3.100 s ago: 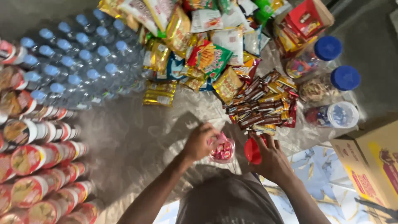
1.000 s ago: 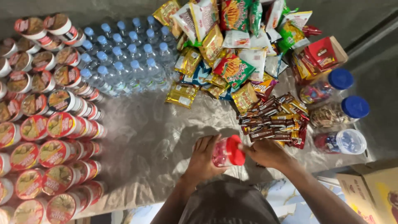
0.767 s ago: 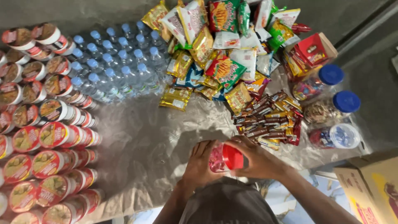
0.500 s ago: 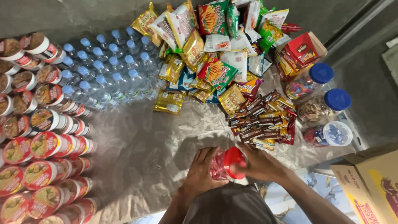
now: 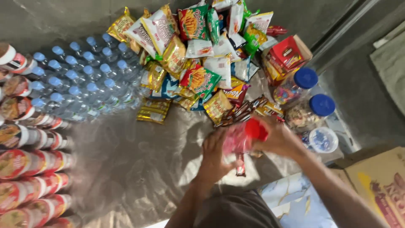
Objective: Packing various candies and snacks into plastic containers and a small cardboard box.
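A clear plastic jar [image 5: 236, 139] full of pink and red sweets lies tilted between my hands, low in the middle of the head view. My left hand [image 5: 214, 155] wraps around its body from below. My right hand [image 5: 279, 138] closes on the red lid [image 5: 256, 128] at its upper end. One small red packet [image 5: 240, 164] hangs just under the jar. The jar is held above a crinkled silver sheet [image 5: 139, 164].
Rows of cup noodles [image 5: 25, 160] line the left. Blue-capped water bottles [image 5: 80, 80] stand at the upper left. A heap of snack bags [image 5: 198, 55], a red box [image 5: 287, 52], blue-lidded jars [image 5: 310, 99], a white-lidded tub [image 5: 322, 139] and a cardboard box [image 5: 379, 185] fill the right.
My hands have brought the separate red lid onto the jar. The jar has tipped and shifted slightly up and right; the view has swung.
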